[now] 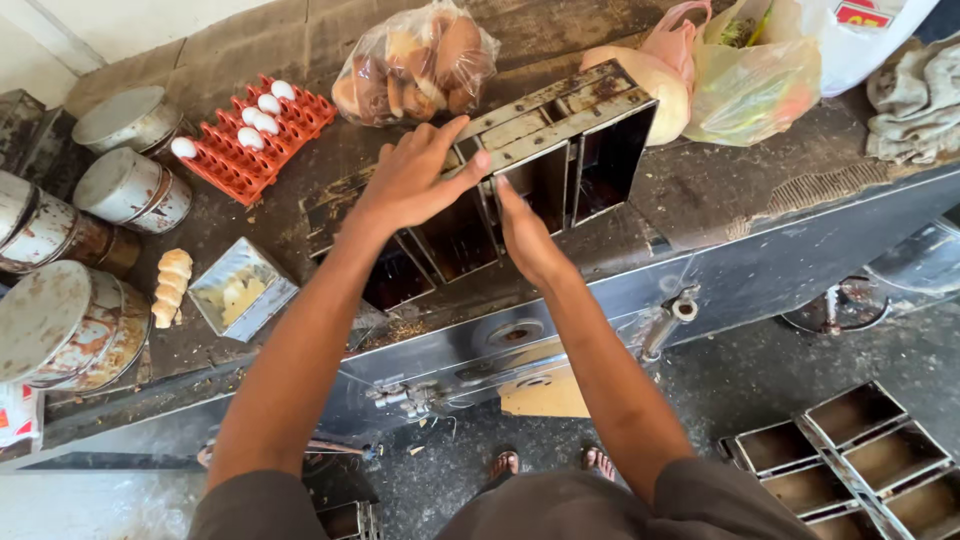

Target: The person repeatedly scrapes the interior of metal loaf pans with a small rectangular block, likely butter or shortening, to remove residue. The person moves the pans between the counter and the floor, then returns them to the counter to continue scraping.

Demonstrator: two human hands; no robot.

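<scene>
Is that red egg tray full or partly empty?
Partly empty. The egg tray holds about five white eggs; most cups show bare red.

The person wore a short-sleeved top of dull grey-brown cloth; its sleeves ended above the elbows, leaving both forearms bare; no watch, ring or band showed on either wrist. The left hand [412, 180] and the right hand [522, 232] were ungloved, with slim fingers and short nails. Far below, between the arms, two feet showed in open sandals with thin reddish straps [505, 463]; the toes were uncovered; the legs were hidden by the top's hem.
</scene>
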